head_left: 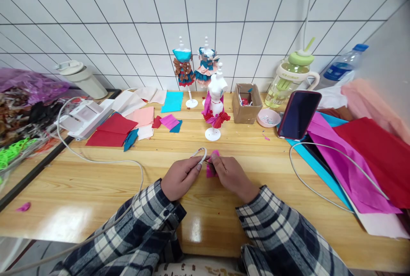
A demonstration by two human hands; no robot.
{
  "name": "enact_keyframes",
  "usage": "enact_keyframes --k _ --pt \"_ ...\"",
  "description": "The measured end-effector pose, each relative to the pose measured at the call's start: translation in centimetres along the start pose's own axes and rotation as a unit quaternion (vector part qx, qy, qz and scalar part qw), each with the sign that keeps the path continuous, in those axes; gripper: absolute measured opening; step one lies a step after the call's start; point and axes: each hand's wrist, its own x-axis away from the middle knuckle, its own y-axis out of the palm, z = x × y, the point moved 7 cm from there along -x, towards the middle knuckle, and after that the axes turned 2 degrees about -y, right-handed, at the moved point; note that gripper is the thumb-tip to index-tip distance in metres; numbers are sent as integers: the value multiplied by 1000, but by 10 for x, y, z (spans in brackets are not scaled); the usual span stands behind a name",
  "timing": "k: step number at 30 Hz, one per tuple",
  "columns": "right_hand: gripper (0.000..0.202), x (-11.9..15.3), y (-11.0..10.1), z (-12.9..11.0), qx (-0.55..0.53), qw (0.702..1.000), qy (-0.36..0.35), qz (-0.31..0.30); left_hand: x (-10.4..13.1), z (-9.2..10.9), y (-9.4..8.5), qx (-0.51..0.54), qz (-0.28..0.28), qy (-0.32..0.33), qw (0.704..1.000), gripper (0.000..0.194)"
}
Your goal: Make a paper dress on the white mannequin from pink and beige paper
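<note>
My left hand (181, 178) is closed round a thin white cord (203, 152), which loops up above its fingertips. Close beside it, my right hand (231, 174) pinches a small magenta fabric piece (209, 171). Something thin and dark spans the gap between the fingertips; what it is cannot be made out. Just beyond the hands stands a white mini mannequin (218, 85) on a round base, with magenta and red fabric round its lower part. Two more mannequins, one in a teal and brown outfit (183, 68) and one in a ruffled outfit (206, 66), stand behind it.
Fabric pieces, including a red one (112, 130), lie left of the mannequins near a power strip (91, 119). A cardboard box (246, 107), pink dish (269, 117), phone (299, 115) and green-lidded jug (290, 79) stand right. Large fabric sheets (352, 161) cover the right side.
</note>
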Motion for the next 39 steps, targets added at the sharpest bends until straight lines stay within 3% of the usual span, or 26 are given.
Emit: enact_keyframes --k 13,19,39 --pt "59 1 2 0 -1 1000 3 -19 2 -2 -1 27 5 -5 1000 40" --pt "61 1 4 0 -3 1000 -6 -30 1 1 3 14 -21 7 1000 38" --pt "57 -1 9 -3 -38 999 -3 -38 0 -8 8 -116 -17 4 993 35"
